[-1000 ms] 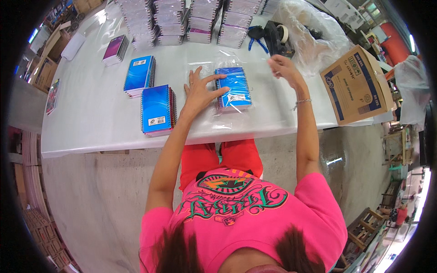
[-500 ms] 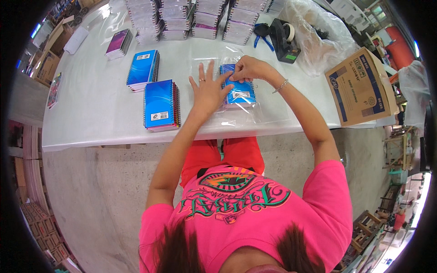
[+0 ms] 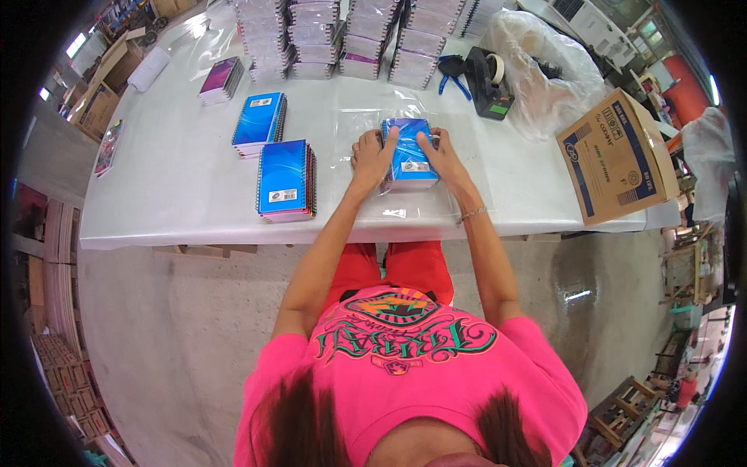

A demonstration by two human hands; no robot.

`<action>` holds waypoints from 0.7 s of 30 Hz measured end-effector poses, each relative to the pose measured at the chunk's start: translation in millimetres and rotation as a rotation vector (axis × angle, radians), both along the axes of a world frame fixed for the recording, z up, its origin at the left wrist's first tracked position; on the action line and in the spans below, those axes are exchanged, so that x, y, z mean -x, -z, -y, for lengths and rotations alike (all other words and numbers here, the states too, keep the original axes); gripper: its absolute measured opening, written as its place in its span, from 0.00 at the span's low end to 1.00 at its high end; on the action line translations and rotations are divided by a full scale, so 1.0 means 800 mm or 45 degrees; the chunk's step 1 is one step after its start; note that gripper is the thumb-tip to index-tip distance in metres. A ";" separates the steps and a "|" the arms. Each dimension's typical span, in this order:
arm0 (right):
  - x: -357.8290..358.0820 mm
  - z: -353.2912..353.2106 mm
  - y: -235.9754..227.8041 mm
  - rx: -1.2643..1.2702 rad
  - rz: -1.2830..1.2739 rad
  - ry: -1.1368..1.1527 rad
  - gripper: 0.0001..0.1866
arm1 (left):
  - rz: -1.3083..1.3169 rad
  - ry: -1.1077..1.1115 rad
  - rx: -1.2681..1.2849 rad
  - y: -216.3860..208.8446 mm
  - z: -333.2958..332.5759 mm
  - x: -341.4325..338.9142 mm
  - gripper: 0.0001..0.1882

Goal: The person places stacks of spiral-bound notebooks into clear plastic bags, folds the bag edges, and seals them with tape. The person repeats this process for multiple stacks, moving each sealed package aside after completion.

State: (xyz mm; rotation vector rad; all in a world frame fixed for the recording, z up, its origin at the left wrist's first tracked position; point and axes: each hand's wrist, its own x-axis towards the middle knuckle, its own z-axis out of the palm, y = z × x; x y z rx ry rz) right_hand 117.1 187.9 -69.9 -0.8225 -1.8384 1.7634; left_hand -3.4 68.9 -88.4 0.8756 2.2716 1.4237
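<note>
A small stack of blue spiral notebooks (image 3: 410, 148) lies in front of me, with a sheet of clear plastic film (image 3: 401, 208) spread under and around it. My left hand (image 3: 373, 159) is at the stack's left side, its thumb along the top cover and its fingers curled by the edge. From the right side my right hand (image 3: 447, 162) grips the same stack, thumb on the cover, fingers bent at the edge. The undersides of the fingers are hidden. Left of these stand two more blue notebook stacks, a nearer one (image 3: 282, 177) and a farther one (image 3: 259, 118).
Tall piles of wrapped notebooks (image 3: 364, 39) line the table's back. A purple notebook stack (image 3: 221, 80) stands back left. To the right are a tape dispenser (image 3: 489, 89), blue-handled pliers (image 3: 453, 78), a crumpled plastic bag (image 3: 537, 93) and a cardboard box (image 3: 615, 156).
My right hand has come down from the stack's far edge to its right side. The left hand has drawn its spread fingers in against the left side. The view has shifted slightly.
</note>
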 end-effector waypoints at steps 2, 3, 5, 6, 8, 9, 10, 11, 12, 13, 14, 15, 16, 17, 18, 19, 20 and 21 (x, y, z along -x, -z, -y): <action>-0.004 0.020 0.002 0.003 -0.171 -0.042 0.35 | 0.342 0.111 -0.271 0.003 -0.001 0.003 0.35; -0.011 0.030 -0.014 0.059 -0.170 -0.066 0.35 | 0.511 0.154 -0.485 0.000 0.004 -0.005 0.35; -0.025 0.045 -0.033 -0.076 -0.371 -0.053 0.36 | 0.650 0.270 -0.782 -0.021 0.018 -0.015 0.37; -0.031 0.050 -0.041 -0.142 -0.469 -0.042 0.37 | 0.556 0.353 -0.853 -0.037 0.025 -0.018 0.38; -0.036 0.056 -0.060 -0.125 -0.612 -0.092 0.46 | 0.359 0.511 -0.991 -0.067 0.039 -0.021 0.42; -0.037 0.059 -0.069 -0.180 -0.644 -0.117 0.48 | 0.336 0.543 -0.973 -0.078 0.046 -0.020 0.45; -0.037 0.061 -0.072 -0.234 -0.675 -0.142 0.50 | 0.314 0.574 -0.955 -0.087 0.053 -0.018 0.48; -0.036 0.057 -0.063 -0.280 -0.626 -0.150 0.50 | 0.288 0.609 -0.942 -0.093 0.058 -0.015 0.51; -0.034 0.049 -0.049 -0.328 -0.576 -0.155 0.51 | 0.256 0.655 -0.827 -0.091 0.060 -0.008 0.53; -0.034 0.043 -0.035 -0.375 -0.525 -0.159 0.52 | 0.223 0.699 -0.711 -0.083 0.059 0.001 0.55; -0.034 0.042 -0.032 -0.374 -0.473 -0.188 0.52 | 0.189 0.733 -0.595 -0.086 0.062 0.009 0.58; -0.036 0.043 -0.029 -0.374 -0.421 -0.216 0.52 | 0.037 0.747 -0.590 -0.089 0.065 0.017 0.56; -0.038 0.044 -0.027 -0.373 -0.369 -0.244 0.52 | -0.116 0.761 -0.583 -0.094 0.069 0.025 0.55; -0.036 0.050 -0.040 -0.403 -0.443 -0.186 0.51 | -0.272 0.762 -0.578 -0.106 0.072 0.032 0.54; -0.036 0.047 -0.055 -0.692 -0.381 -0.186 0.50 | -0.560 0.761 -0.419 -0.124 0.075 0.035 0.48; -0.037 0.040 -0.072 -0.971 -0.310 -0.185 0.50 | -0.836 0.758 -0.247 -0.148 0.080 0.036 0.43; -0.038 0.036 -0.091 -1.254 -0.235 -0.179 0.50 | -1.112 0.753 -0.074 -0.171 0.081 0.037 0.38; -0.037 0.041 -0.112 -1.314 -0.222 -0.184 0.32 | -1.183 0.736 -0.036 -0.186 0.081 0.037 0.17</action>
